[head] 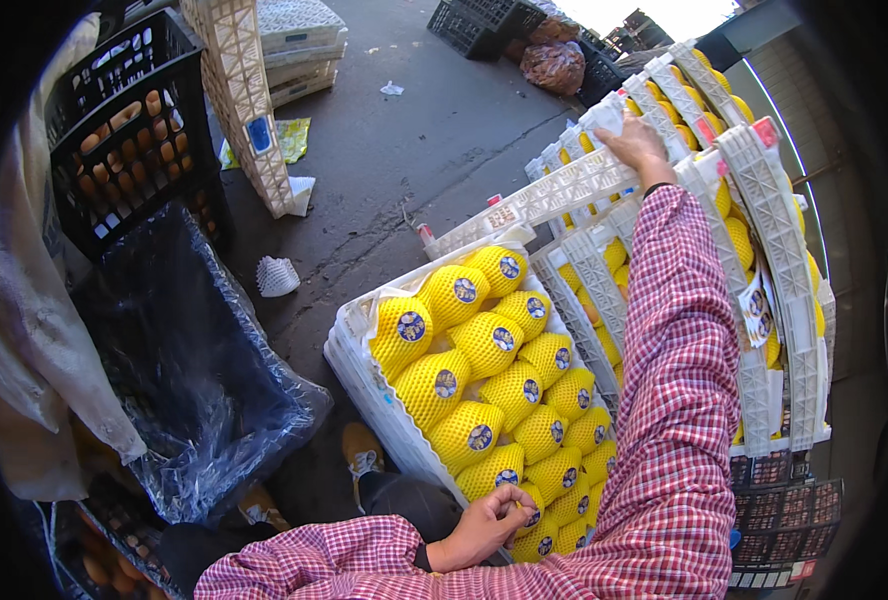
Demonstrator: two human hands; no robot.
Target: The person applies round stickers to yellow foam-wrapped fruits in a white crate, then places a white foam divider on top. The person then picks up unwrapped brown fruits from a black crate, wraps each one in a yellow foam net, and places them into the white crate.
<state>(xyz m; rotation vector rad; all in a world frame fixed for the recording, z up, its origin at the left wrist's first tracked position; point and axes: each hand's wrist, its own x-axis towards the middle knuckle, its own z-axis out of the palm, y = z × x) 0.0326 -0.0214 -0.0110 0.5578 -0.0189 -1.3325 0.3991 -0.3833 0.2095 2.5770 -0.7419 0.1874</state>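
Observation:
Before me is a white plastic crate (358,330) packed with fruits in yellow foam nets (481,341), each bearing a round blue sticker. My right hand (634,144) reaches far forward and grips the top edge of a white lattice-sided plastic crate (534,196) beyond the packed one. My left hand (489,525) is over the near end of the packed crate, its fingers curled close to the netted fruits. Whether anything small is between those fingers cannot be seen.
Stacked white crates (770,285) of yellow-netted fruit stand on the right. At left are a black plastic crate (133,142) of orange-brown produce and a plastic-lined container (211,360). A loose white foam net (277,276) lies on the floor. Black crates (481,26) stand farther off.

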